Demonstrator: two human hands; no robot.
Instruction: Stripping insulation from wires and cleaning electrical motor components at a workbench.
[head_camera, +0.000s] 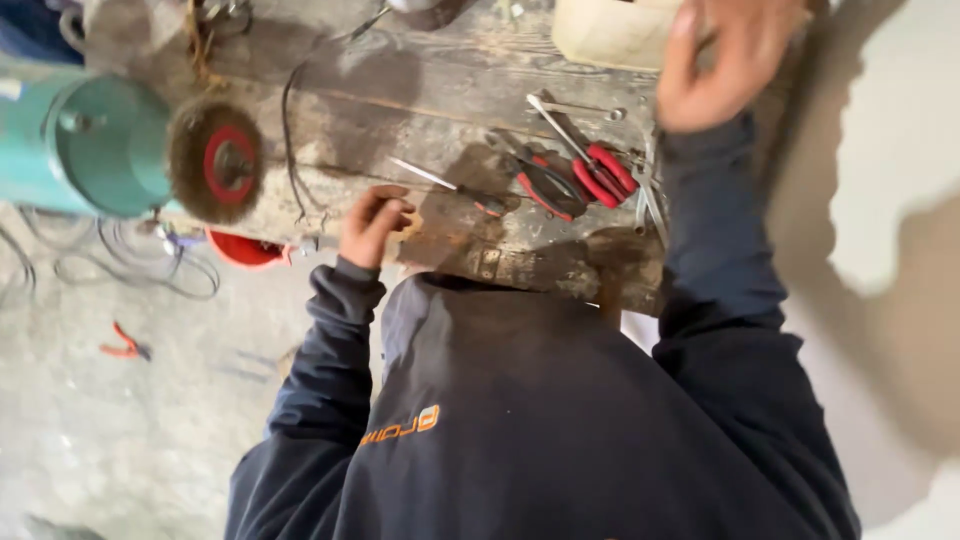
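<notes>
So from my remote seat the left hand (372, 222) is curled into a loose fist on the front edge of the worn, stained wooden workbench (440, 90), and I can't make out anything inside it. Just beside it lies a slim screwdriver with a bare metal shaft and dark red-tipped handle (450, 187), long axis running left to right, tip pointing left toward that hand, handle down to the right. The right hand (725, 60) is up at the far right with fingers spread and empty, hovering by a cream plastic container (610, 30). Between the hands sit two red-handled pliers (575, 175). On the left there's a round wire brush wheel with a red hub (215, 160) on a teal motor housing (85, 145). All a bit motion-blurred
</notes>
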